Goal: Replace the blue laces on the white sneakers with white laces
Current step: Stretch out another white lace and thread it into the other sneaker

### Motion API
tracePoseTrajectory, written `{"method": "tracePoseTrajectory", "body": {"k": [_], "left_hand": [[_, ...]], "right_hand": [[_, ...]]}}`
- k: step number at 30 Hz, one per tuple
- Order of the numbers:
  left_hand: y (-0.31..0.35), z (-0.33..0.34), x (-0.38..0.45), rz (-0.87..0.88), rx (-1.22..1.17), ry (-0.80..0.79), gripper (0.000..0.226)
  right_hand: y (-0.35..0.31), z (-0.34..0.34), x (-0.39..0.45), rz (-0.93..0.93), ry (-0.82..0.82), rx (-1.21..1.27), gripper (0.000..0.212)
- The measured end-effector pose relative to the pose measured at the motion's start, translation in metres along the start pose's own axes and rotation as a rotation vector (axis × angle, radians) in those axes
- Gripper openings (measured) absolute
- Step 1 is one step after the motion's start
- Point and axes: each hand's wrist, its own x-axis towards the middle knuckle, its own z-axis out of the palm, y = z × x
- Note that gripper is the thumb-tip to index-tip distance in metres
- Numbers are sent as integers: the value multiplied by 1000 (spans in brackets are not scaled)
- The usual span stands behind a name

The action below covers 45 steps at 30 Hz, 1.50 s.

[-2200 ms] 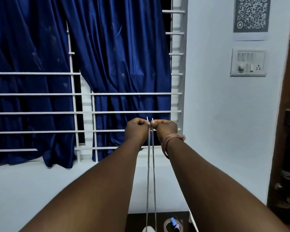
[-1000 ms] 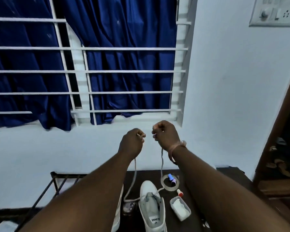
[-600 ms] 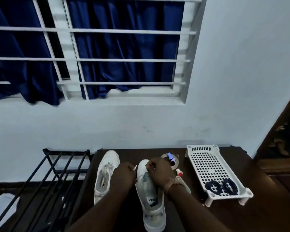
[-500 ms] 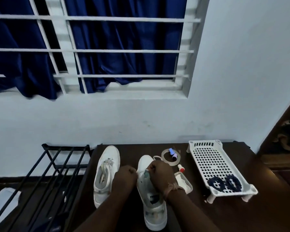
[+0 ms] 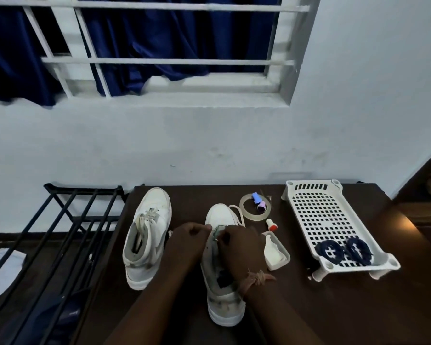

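Nearest to us, our two forearms are reaching in from the bottom edge, which is cutting them off at the elbows, and they are hiding much of the sneaker being laced (image 5: 223, 305), a white one standing on the dark desk (image 5: 334, 307) with its heel toward us. Our left hand (image 5: 190, 236) is curling its grip at the left side of the tongue, fingers bent as if pinching a lace end, though we cannot tell for certain what it is gripping. Our right hand (image 5: 241, 245), a thread band at its wrist, is clenching over the eyelets and seems to be pinching the white lace (image 5: 238, 215), which is looping out past the toe; the pinch itself is too small and dim to make out. Just right of that hand a small white dish (image 5: 278, 256) is lying, with a red-capped little bottle (image 5: 270, 224) beyond it. To the left, the second sneaker (image 5: 147, 235) is standing already threaded with a pale lace. Farther right, a white perforated tray (image 5: 316, 212) is holding two coiled blue laces (image 5: 342, 249) at its near end. Beyond the toe a ring of clear tape (image 5: 244, 211) is lying with a blue and lilac object inside it that we cannot identify. A black rack (image 5: 67, 220) is standing left of the desk, and behind everything the wall and barred window with blue curtains (image 5: 139, 38) are rising, cropped at the top.
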Motion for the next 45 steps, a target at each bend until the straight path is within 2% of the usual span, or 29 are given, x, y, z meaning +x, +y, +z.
{"method": "tracePoseTrajectory", "body": {"k": [3,9,12,17,24,29,32,35,39,41,43,44,45], "left_hand": [[4,5,-1,109,78,38,21],[12,5,3,100,228,-49,12],[5,5,9,-36,54,-122,4],[-3,8,12,-202,-213,-186,14],[-6,9,10,-211,-294,-198,18],[-4,3,10,-220,-295,-260,12],[-4,-2,13,-260,-362,-332,26],[-6,-1,16,-332,-461,-366,27],[-9,-3,19,-425,-505,-493,27],[-6,0,17,-354,-403,-420,22],[1,3,14,-229,-277,-265,20],[5,4,14,-164,-262,-185,22],[8,4,15,-133,-351,-124,25]], "right_hand": [[6,1,7,-40,-55,48,19],[11,8,11,-8,-47,96,20],[11,12,9,-8,-27,98,24],[9,15,8,34,-22,158,29],[5,14,6,34,-18,144,26],[3,15,8,-60,-25,62,22],[-1,14,9,-86,-17,36,21],[-4,8,9,-1,-48,159,15],[-6,-4,6,21,-94,275,24],[-7,-8,2,24,-109,232,24],[-6,-13,-3,48,-50,138,23],[-4,-14,-4,79,-44,105,26],[-2,-15,-6,113,-73,90,31]]}}
